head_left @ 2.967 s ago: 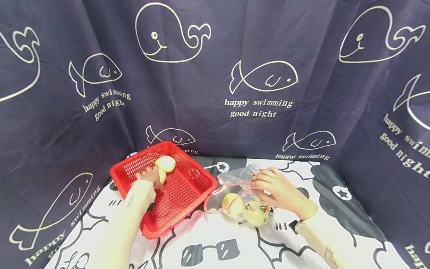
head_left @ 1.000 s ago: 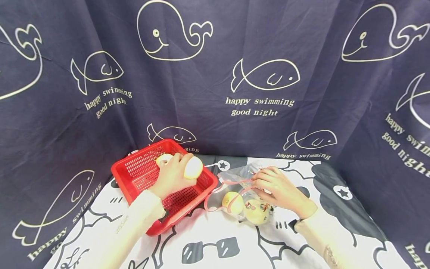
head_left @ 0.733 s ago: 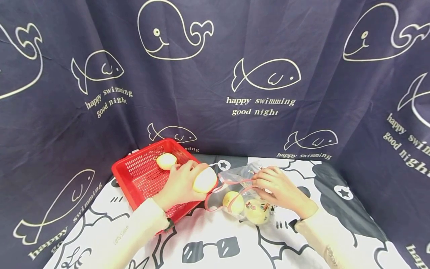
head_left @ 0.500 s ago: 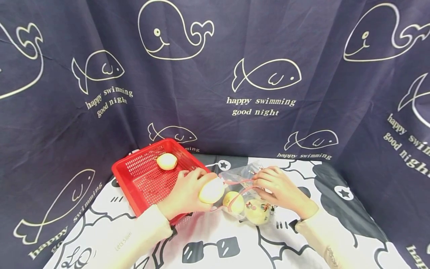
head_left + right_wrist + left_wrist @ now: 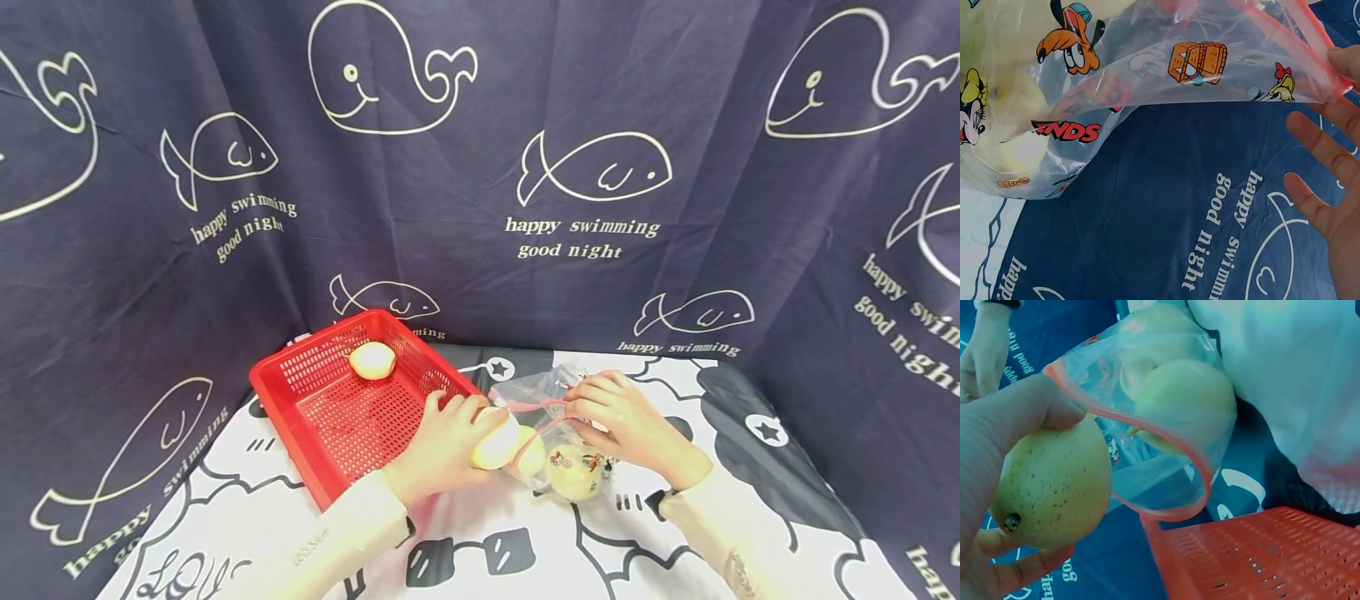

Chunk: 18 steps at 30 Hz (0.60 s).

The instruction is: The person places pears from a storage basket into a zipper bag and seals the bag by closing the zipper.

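Observation:
My left hand [image 5: 442,446] grips a yellow pear [image 5: 1054,481] with dark specks, thumb on one side and fingers on the other. It holds the pear at the mouth of a clear zip bag [image 5: 1166,515] with a pink-red rim. Two pears [image 5: 1188,403] lie inside the bag, whose cartoon prints [image 5: 1072,47] show in the right wrist view. My right hand [image 5: 622,425] pinches the bag's rim at the far corner between thumb and index finger, the other fingers spread. The rim stands apart, facing the left hand.
A red perforated basket [image 5: 292,437] stands to the left, close to the bag, with one pear [image 5: 372,360] in its back corner. The table wears a black-and-white printed cloth [image 5: 465,517]. Dark blue curtains [image 5: 480,167] with fish and whale drawings hang behind and at both sides.
My left hand has lifted a pear out of the basket and carried it rightward to the bag's mouth. The right hand has stayed at the bag's rim.

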Available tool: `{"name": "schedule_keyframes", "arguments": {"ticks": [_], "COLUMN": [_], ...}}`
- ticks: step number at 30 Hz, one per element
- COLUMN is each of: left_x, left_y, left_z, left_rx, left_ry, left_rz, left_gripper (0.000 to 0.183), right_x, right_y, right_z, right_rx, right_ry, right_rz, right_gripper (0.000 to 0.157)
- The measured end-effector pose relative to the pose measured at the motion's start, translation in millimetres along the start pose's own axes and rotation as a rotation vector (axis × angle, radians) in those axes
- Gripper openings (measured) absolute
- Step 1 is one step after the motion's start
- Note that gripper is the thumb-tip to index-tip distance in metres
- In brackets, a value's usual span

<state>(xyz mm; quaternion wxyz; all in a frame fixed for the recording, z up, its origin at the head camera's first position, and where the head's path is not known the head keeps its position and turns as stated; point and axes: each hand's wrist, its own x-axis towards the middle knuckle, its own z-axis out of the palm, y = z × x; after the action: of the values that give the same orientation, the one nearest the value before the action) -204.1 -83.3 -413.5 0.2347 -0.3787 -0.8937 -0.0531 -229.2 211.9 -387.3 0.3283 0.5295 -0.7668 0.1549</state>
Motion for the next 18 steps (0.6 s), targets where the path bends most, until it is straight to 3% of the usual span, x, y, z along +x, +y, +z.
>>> {"name": "schedule_keyframes", "arguments": {"ticks": [9,18], "left_x": [3.7,8.2], "left_y": [5.9,6.2], "left_z": [9.5,14.1], "left_rx": [-0.003,-0.093], "left_ry": [0.050,-0.052], "left_rz": [0.010,-0.007], "left_gripper": [0.077,0.078], "right_x": [2,2], "right_y": [-1,-2], "right_z": [0.0,1.7], "right_rx": [0.011,0.024], "right_ry": [0.004,0.016], "right_rz": [-0.012,-0.034], "right_gripper": [0.032,0.030]}}
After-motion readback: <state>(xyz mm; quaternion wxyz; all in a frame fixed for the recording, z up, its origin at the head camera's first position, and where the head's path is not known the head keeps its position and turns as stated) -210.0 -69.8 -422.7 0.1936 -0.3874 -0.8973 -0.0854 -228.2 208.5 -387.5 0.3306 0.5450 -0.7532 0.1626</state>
